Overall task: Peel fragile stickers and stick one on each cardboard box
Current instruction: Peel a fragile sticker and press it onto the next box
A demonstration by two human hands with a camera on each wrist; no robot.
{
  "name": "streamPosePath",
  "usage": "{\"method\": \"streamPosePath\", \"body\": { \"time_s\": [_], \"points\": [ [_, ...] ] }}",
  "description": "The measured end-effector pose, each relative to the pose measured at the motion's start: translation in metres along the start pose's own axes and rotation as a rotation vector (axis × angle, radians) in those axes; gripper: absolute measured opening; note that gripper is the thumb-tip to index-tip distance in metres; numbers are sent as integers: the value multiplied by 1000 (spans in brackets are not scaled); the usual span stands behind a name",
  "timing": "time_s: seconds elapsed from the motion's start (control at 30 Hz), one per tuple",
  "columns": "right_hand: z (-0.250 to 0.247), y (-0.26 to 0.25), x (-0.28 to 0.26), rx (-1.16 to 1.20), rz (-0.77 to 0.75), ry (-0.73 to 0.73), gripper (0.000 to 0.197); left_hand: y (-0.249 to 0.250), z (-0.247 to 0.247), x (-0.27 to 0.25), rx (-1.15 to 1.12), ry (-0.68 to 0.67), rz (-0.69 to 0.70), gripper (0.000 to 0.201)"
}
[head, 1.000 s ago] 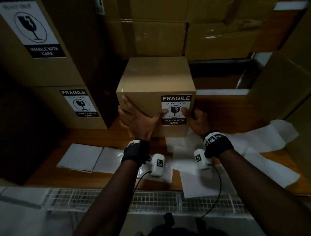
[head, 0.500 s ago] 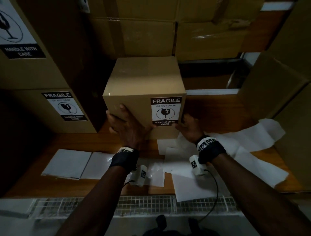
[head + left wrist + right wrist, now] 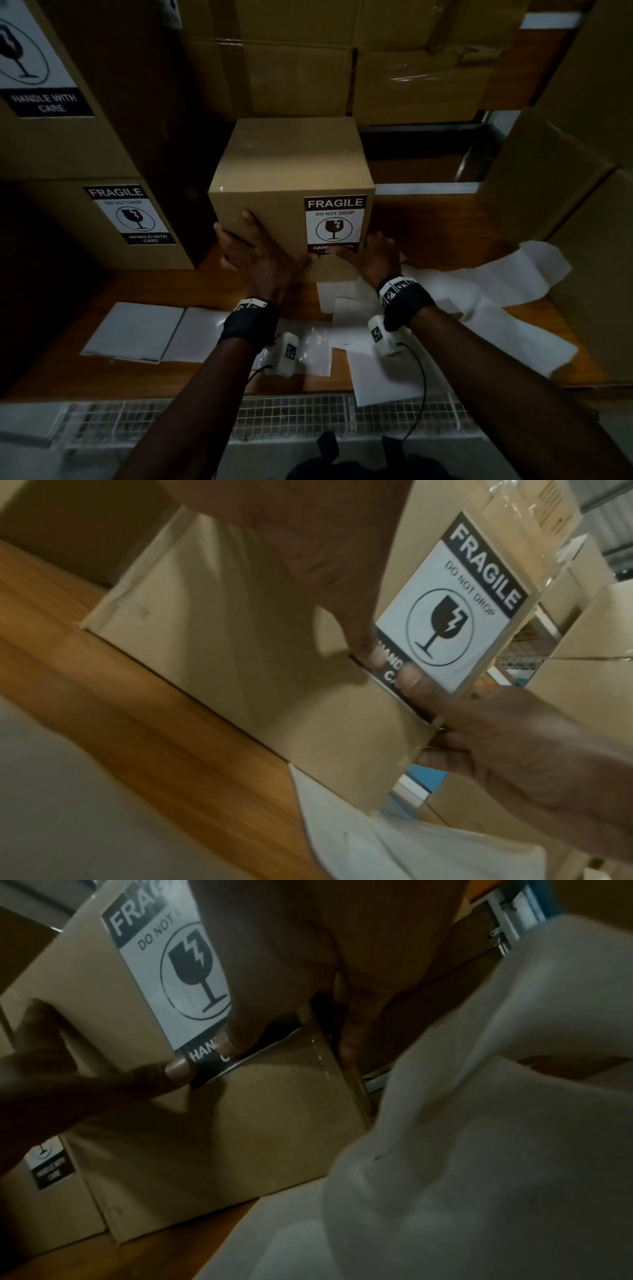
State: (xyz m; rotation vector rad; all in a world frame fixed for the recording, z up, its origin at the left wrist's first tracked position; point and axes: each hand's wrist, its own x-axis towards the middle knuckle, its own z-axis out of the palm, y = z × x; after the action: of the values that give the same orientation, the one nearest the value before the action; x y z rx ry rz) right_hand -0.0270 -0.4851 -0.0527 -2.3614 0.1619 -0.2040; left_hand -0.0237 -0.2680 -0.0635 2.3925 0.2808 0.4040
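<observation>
- While both hands press on its front face, the cardboard box [image 3: 291, 164] stands upright on the wooden tabletop [image 3: 212, 284], about midway along it and back from the near edge.
- On the right part of that front face sits the fragile sticker [image 3: 335, 224], upright and lying flat against the cardboard, its right edge close to the box's right front corner.
- Spread flat over the left half of the front face, the left hand [image 3: 260, 260] has its fingers straight and fanned; its thumb reaches right and presses the sticker's lower left corner. It grips nothing.
- At the box's lower right front corner, the right hand [image 3: 376, 257] lays its thumb on the sticker's black bottom band, while its fingers wrap round onto the box's right side, so it grips that corner of the box between thumb and fingers.
- In the left wrist view the two thumb tips nearly meet on the bottom band.
- White backing sheets [image 3: 387, 373] lie scattered on the tabletop between the box and the near edge, trailing toward the right edge.
- Near the left edge, a stacked box [image 3: 68, 240] already bears a labelled sticker [image 3: 132, 216].
- More cartons [image 3: 308, 75] are piled along the far edge.
</observation>
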Motion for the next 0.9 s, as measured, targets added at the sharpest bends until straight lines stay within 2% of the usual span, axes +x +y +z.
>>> {"method": "streamPosePath", "body": {
  "time_s": [0.13, 0.23, 0.3, 0.5, 0.63, 0.8, 0.9],
  "points": [
    [-5, -5, -4, -89, -27, -31, 67, 10, 2, -3, -54, -11, 15, 167],
    [-6, 0, -4, -111, -60, -52, 56, 28, -5, -15, -3, 69, -2, 163],
    [-8, 1, -6, -129, -81, -73, 51, 35, -7, -20, -5, 75, -15, 161],
    [-19, 2, -7, -68, -106, -117, 53, 30, -2, -15, 9, 81, -36, 161],
    [-18, 4, -6, -44, -141, -96, 56, 3, 10, -4, -46, -60, -6, 156],
    [-17, 10, -3, -147, -140, -127, 43, 14, 1, -12, -49, 19, 31, 165],
    [-18, 16, 2, -189, -176, -137, 38, 31, -7, -22, 24, 99, 9, 160]
  ]
}}
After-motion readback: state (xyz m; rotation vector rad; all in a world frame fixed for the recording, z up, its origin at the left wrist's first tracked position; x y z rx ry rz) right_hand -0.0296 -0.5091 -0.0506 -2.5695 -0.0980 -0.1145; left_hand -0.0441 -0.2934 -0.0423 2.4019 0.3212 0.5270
